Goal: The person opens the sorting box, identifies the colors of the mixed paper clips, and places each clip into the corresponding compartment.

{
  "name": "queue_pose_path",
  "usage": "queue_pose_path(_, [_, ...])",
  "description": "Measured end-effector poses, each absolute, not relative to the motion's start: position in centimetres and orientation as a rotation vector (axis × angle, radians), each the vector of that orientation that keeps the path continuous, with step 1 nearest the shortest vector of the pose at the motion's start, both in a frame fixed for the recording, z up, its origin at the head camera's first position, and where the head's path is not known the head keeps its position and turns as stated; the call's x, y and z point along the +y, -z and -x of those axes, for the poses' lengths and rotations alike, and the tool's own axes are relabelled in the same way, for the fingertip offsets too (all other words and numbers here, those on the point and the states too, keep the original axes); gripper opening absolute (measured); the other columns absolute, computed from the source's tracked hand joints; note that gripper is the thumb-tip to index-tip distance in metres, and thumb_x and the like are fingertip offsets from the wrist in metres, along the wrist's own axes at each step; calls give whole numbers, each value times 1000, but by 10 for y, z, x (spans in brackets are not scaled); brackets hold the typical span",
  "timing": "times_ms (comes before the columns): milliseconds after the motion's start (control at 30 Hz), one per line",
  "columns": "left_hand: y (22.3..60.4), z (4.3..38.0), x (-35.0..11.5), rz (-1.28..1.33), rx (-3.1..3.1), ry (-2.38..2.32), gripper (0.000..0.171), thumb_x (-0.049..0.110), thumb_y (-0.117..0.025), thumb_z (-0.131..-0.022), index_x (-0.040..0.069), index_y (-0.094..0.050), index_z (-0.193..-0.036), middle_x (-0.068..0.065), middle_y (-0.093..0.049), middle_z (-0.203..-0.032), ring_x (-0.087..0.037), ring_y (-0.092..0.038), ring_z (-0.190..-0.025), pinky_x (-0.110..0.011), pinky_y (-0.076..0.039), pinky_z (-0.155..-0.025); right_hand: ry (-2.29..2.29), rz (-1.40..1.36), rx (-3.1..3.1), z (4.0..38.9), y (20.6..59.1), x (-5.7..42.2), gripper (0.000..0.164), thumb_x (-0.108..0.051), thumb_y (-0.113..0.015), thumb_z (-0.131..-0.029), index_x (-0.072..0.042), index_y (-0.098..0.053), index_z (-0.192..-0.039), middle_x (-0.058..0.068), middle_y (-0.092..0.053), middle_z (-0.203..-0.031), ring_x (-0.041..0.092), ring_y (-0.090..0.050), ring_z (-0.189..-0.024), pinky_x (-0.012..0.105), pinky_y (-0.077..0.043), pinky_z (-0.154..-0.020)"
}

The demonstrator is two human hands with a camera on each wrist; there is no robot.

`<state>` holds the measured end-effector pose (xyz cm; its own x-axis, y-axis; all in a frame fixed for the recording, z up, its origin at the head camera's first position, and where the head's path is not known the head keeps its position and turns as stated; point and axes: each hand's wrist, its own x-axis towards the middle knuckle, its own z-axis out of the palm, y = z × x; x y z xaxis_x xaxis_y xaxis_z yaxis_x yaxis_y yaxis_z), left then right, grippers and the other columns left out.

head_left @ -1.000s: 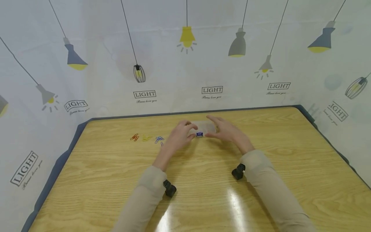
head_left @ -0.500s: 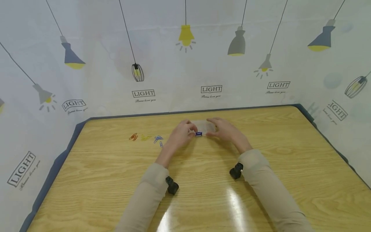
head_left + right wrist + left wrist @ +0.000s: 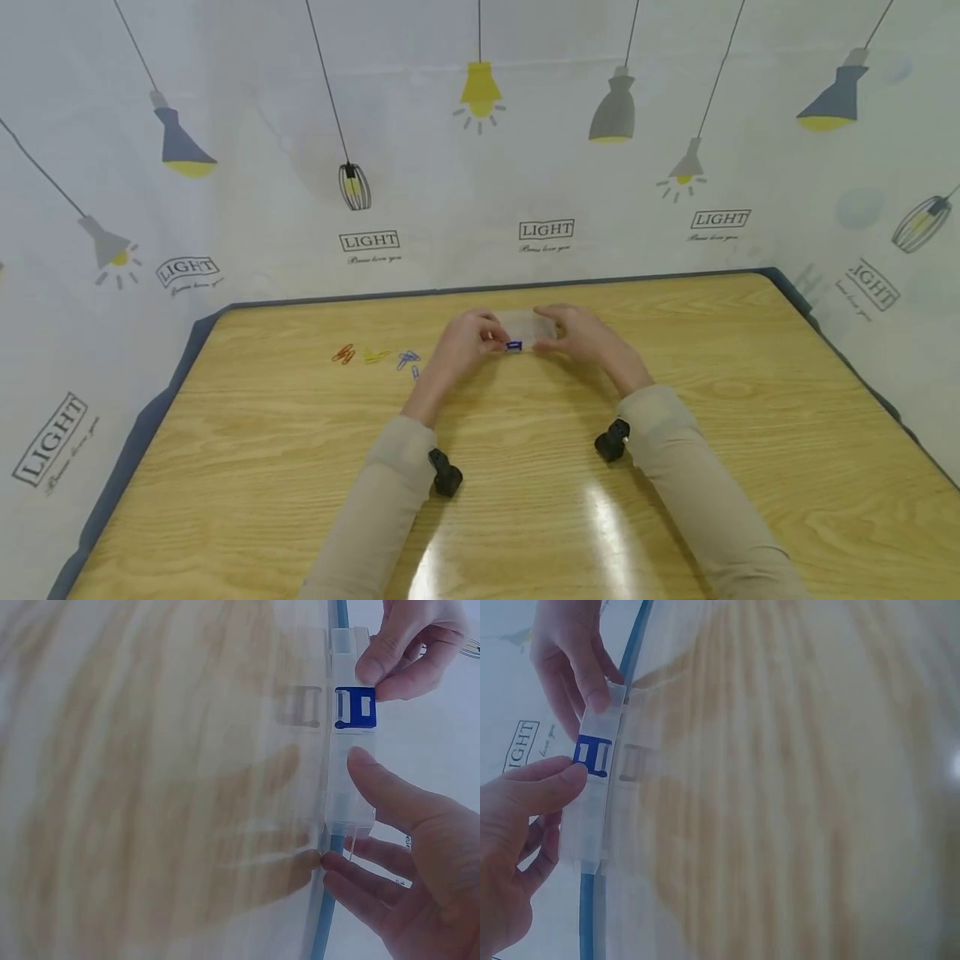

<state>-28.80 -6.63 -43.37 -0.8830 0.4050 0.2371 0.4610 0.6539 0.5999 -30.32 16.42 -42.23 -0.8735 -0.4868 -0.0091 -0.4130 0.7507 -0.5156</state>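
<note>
A small clear plastic box point(image 3: 531, 323) sits on the table toward its far edge, its blue latch point(image 3: 594, 755) facing me. At the box's left part, my left hand point(image 3: 467, 343) has thumb and forefinger at the latch's edge and the lid's rim. My right hand point(image 3: 588, 337) holds the right end, thumb point(image 3: 366, 761) against the front and the other fingers spread around the end. Whether the latch is fastened, I cannot tell. To the left lie red paper clips point(image 3: 343, 354), yellow paper clips point(image 3: 376, 357) and blue paper clips point(image 3: 408, 359).
The wood-grain table point(image 3: 525, 500) has a dark blue border along its back and sides. Behind it hangs a white backdrop point(image 3: 442, 200) printed with lamps. A black camera is strapped at each wrist.
My left fingers have drawn closer together at the latch. The right hand's raised fingers have come down around the box's right end. The box stays in about the same place.
</note>
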Motion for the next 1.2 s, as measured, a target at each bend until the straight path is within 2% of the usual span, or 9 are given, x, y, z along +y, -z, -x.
queue_pose_path(367, [432,288,-62,738,-2768,999,7,4,-80,-84,7,-79,-89,-4,-70,-97,-20,-66,-90,-30,-55,-82,787,686,2815,304,423,165,70,-27,-77,-91,-1,-46,-149,18,-47,-152,35,-45,-137,50,-34,-114])
queue_pose_path(600, [432,287,-62,729,-2760,991,4,6,-79,-85,8,-79,-89,-3,-70,-97,-20,-65,-92,-33,-53,-86,815,662,2816,304,423,165,69,-29,-78,-91,-3,-49,-148,17,-51,-149,27,-51,-112,48,-42,-105])
queue_pose_path(933, [429,288,-61,748,-2774,983,3,7,-77,-87,7,-78,-90,-4,-69,-95,-21,-64,-91,-35,-52,-88,856,643,2811,303,421,166,69,-26,-80,-89,-3,-51,-146,16,-59,-138,26,-49,-99,43,-42,-89])
queue_pose_path(1000, [429,289,-61,753,-2779,981,3,7,-77,-87,7,-78,-90,-4,-68,-95,-21,-63,-91,-35,-52,-88,854,637,2817,304,421,167,69,-27,-81,-88,-4,-52,-146,14,-62,-132,25,-48,-96,41,-41,-86])
queue_pose_path(1100, [430,289,-61,766,-2785,983,3,6,-77,-87,7,-78,-90,-4,-67,-95,-21,-63,-91,-34,-52,-87,858,627,2805,304,421,167,69,-28,-81,-88,-4,-52,-146,12,-64,-109,22,-46,-87,38,-39,-78])
queue_pose_path(1200, [431,290,-61,803,-2787,966,3,4,-77,-87,6,-78,-89,-4,-67,-95,-20,-63,-91,-32,-53,-87,866,610,2785,306,422,168,70,-30,-81,-88,-6,-51,-147,8,-51,-86,21,-42,-79,37,-37,-71])
